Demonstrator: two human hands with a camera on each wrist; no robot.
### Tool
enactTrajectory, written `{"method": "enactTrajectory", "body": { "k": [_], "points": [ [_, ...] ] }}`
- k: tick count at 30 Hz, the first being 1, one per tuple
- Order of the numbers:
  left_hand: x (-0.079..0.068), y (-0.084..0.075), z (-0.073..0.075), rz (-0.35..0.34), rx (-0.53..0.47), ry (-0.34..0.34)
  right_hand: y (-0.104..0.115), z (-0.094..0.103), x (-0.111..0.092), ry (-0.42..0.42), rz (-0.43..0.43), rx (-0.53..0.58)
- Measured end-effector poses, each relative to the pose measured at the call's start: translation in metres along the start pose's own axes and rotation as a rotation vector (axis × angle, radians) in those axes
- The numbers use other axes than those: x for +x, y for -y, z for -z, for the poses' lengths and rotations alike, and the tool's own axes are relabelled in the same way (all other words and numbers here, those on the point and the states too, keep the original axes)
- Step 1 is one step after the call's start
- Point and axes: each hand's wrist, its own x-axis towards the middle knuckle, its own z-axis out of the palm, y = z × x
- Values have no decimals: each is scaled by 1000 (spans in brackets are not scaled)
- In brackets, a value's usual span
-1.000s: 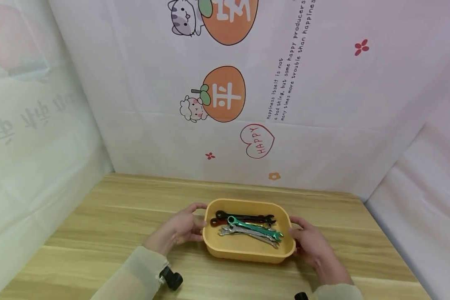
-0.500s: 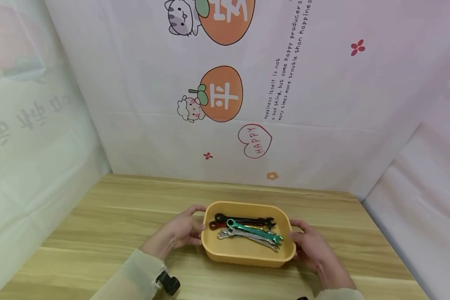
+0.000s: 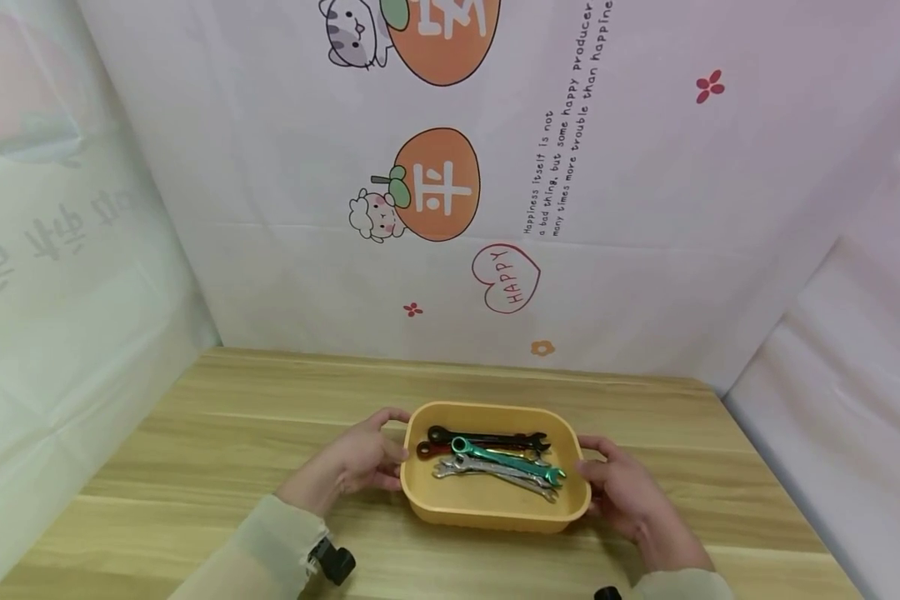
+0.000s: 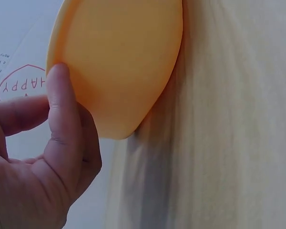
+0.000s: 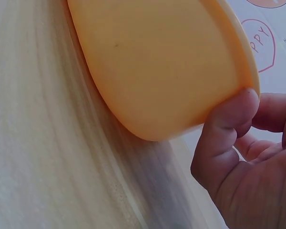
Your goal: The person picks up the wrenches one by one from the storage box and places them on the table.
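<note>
A yellow plastic box [image 3: 487, 514] with rounded corners sits low in the head view, its mouth facing up. Inside lie several combination wrenches: a green one [image 3: 506, 458] on top, silver ones [image 3: 487, 472] in front and a black one [image 3: 483, 436] behind. My left hand [image 3: 369, 454] grips the box's left end. At the opposite end my right hand [image 3: 618, 487] grips it likewise. Both wrist views show a thumb [image 4: 64, 114] pressed to the end wall near the rim, other fingers partly hidden behind. From there the box's wall [image 5: 167, 62] hides the wrenches.
Under the box spreads a wood-grain table [image 3: 217, 467]. White printed cloth [image 3: 292, 292] hangs along its far edge, and more cloth closes off the left and right sides. A black wrist camera [image 3: 333, 562] is strapped to the left cuff.
The box and both hands are slightly lower in the head view than a second ago. The printed cloth has shifted slightly left with the camera. Both hands keep hold of the box.
</note>
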Motion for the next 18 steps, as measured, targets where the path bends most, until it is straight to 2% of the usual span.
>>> {"method": "enactTrajectory", "body": {
  "k": [4,9,11,16,18],
  "points": [
    [-3,-8,2,-16,95,2,0,1,1,8,-10,8],
    [-9,-34,10,-129,244,3,0,1,2,10,-11,12],
    [-11,-47,14,-170,282,63,0,1,3,9,-7,10],
    [-9,-74,19,-245,326,343,1,0,2,-5,-10,18],
    [-4,-79,17,-272,333,414,1,0,1,-7,-10,20]
  ]
}}
